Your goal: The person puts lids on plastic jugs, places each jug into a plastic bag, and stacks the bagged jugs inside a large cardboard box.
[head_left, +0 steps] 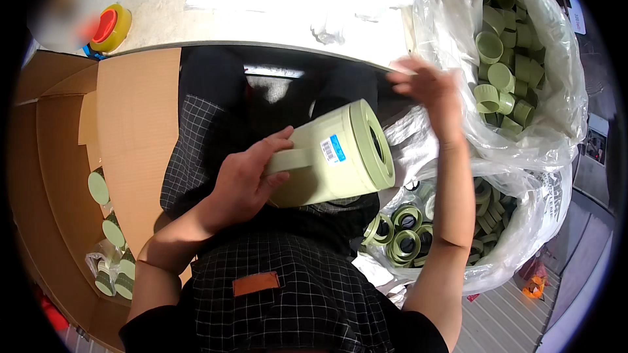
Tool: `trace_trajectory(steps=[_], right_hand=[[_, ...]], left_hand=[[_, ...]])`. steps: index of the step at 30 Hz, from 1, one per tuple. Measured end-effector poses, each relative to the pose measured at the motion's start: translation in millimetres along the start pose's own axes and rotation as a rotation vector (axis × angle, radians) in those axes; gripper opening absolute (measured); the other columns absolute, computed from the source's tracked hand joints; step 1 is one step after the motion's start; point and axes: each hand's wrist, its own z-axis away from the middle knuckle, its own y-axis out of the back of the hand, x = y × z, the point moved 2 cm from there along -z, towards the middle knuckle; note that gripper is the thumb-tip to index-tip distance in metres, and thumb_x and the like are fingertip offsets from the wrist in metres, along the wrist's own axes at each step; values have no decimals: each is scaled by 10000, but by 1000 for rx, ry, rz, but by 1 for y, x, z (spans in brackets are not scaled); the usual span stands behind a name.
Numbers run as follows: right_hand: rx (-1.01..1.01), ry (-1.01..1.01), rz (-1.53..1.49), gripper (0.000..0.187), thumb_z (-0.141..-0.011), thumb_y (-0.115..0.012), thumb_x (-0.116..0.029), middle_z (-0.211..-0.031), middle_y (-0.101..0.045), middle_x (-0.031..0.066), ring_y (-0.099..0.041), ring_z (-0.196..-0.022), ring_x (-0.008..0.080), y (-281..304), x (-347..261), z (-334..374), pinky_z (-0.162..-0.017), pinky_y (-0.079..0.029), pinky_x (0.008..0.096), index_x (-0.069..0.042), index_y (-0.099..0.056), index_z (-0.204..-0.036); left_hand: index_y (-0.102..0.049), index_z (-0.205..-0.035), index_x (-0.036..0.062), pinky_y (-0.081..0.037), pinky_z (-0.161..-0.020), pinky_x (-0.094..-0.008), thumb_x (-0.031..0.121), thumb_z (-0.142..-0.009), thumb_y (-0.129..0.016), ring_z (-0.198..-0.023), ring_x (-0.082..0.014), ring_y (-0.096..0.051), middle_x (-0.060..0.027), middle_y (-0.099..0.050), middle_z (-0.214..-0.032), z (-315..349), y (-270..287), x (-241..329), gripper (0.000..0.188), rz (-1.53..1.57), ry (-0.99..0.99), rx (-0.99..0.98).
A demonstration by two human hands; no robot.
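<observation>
My left hand grips the handle of a pale green plastic jug, held on its side over my lap with its open mouth facing right; a white label with a blue patch sits on its wall. My right hand is raised beside the jug's mouth, fingers spread and holding nothing, close to the edge of a large clear plastic bag full of several small green cups. Below it, a second clear bag holds several green ring-shaped lids.
An open cardboard box on my left holds several packed green jugs. A white table lies ahead with a yellow and red tape roll, clear wrappers and white sheets. My checked apron covers my lap.
</observation>
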Motion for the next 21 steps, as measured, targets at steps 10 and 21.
trace_trajectory(steps=[10, 21], right_hand=[[-19, 64, -103, 744, -1020, -442, -557, -1362, -550, 157, -478, -1300, 234, -79, 32, 39, -1124, -322, 344, 13, -398, -1494], [-78, 151, -112, 692, -975, -561, -458, -1396, -558, 193, -535, -1277, 248, -69, 25, 32, -1096, -379, 357, 38, -458, -1446]], left_hand=[[-549, -1266, 0, -550, -910, -415, 144, -889, -671, -1101, -396, -662, -222, -598, -1345, -11, 4, 1, 421, -160, -74, 90], [-742, -932, 94, -457, -678, -341, 211, -918, -641, -725, -215, -561, -30, -682, -905, -68, 41, 98, 155, -381, -709, 86]])
